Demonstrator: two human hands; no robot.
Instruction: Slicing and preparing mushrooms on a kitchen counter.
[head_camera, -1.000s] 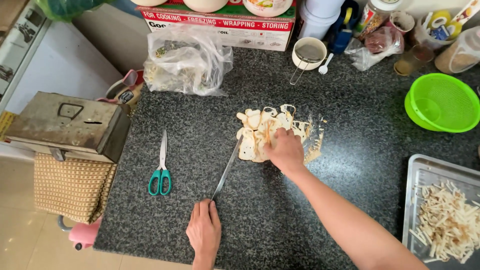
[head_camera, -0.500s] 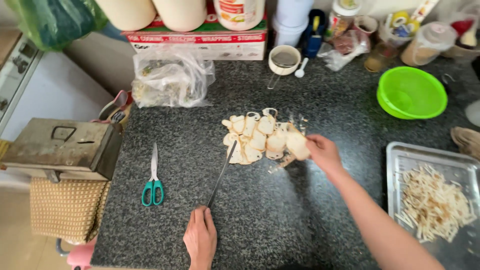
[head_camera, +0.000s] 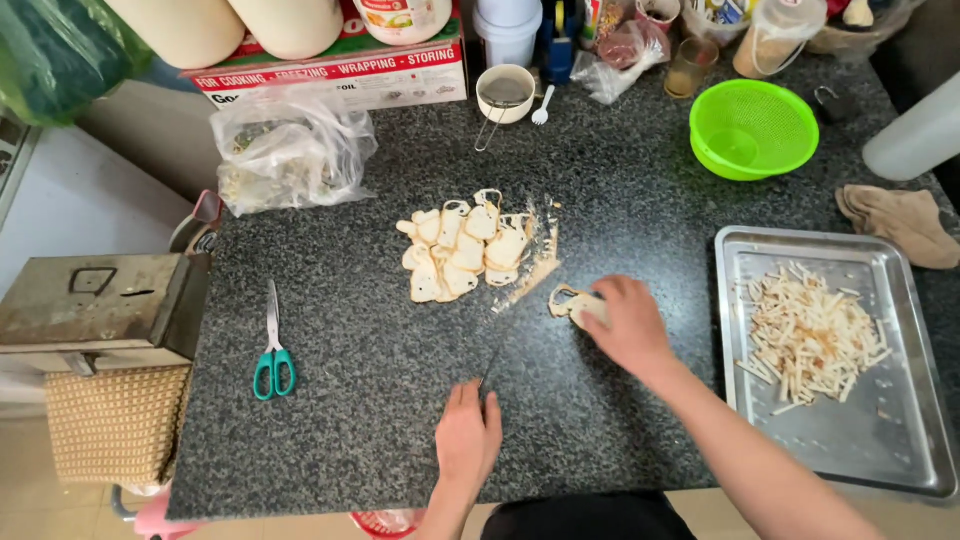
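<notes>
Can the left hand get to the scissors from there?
Probably yes. The left hand rests on the knife handle, and only bare counter lies between it and the scissors.

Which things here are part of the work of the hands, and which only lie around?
In use: left hand on the knife; right hand on a pale slice; pile of slices; metal tray with cut strips.

Lying about: scissors; green colander; plastic bag; cloth.

Green colander (head_camera: 753, 128) — teal-handled scissors (head_camera: 272, 345) — metal box (head_camera: 95, 300).
</notes>
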